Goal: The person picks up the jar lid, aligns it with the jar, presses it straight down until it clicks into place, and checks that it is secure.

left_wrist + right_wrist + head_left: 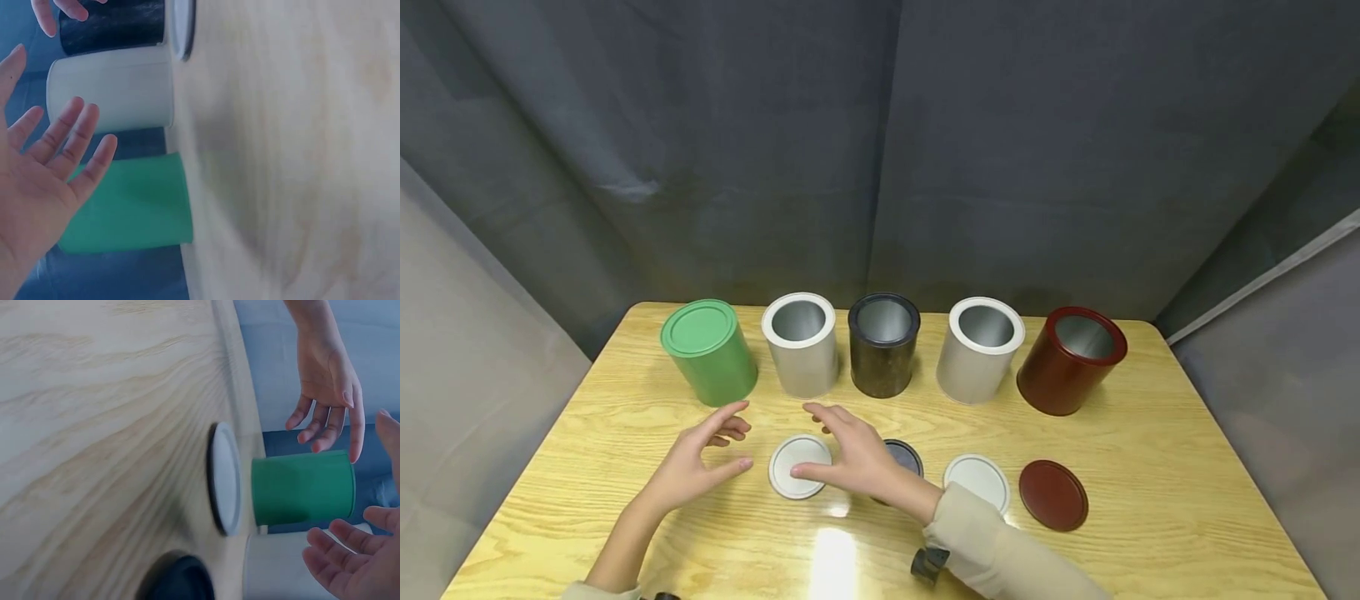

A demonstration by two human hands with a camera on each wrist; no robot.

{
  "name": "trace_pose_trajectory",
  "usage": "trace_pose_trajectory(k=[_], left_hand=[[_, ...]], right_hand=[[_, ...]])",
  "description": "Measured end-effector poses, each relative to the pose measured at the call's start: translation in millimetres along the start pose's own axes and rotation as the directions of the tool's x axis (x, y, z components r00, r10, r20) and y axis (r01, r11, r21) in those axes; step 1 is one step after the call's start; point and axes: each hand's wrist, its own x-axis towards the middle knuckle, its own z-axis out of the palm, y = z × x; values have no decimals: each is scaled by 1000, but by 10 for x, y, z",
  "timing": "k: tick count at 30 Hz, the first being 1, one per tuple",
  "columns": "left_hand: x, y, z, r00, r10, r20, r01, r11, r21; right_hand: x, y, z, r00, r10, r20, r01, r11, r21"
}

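Note:
My left hand [696, 462] hovers in front of the green can [718, 358], fingers spread and loosely bent, holding nothing. That can wears its green lid [700, 327]. Over the left white lid [790, 457] hangs my right hand [857, 454], empty too, its thumb overlapping the lid in the head view. The two palms face each other across a gap. In the right wrist view the left white lid [225, 478] lies flat on the table. Behind it stands a white can [805, 362] with an uncovered top. The right forearm partly hides a black lid [905, 456].
Along the table's back stand a black can [883, 367], another white can [973, 367] and a dark red can [1056, 379], all uncovered. A second white lid [976, 479] and a dark red lid [1053, 495] lie at the right. Grey curtains [880, 150] hang behind the table [1172, 500].

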Motion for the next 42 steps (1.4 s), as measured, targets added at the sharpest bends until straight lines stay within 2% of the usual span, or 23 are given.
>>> trace_pose_trajectory(k=[4, 14, 21, 29, 33, 42], left_hand=[[-13, -33, 65, 999, -15, 37, 15, 1000, -10], [24, -93, 161, 991, -66, 120, 67, 998, -7], [43, -182, 198, 977, -99, 189, 86, 993, 77], [99, -325, 220, 970, -101, 222, 74, 989, 127], [130, -381, 247, 958, -117, 262, 75, 983, 166], [164, -419, 292, 942, -156, 297, 76, 961, 265]], right_hand=[[-50, 91, 23, 1000, -1, -3, 1, 1000, -7], [-104, 309, 74, 1000, -10, -3, 10, 991, -134], [-73, 428, 110, 999, -26, 34, 33, 976, -217], [-29, 505, 150, 995, 30, 97, -6, 971, -238], [-5, 520, 171, 991, 55, 123, -21, 964, -264], [13, 534, 231, 985, 95, 145, -49, 953, -298]])
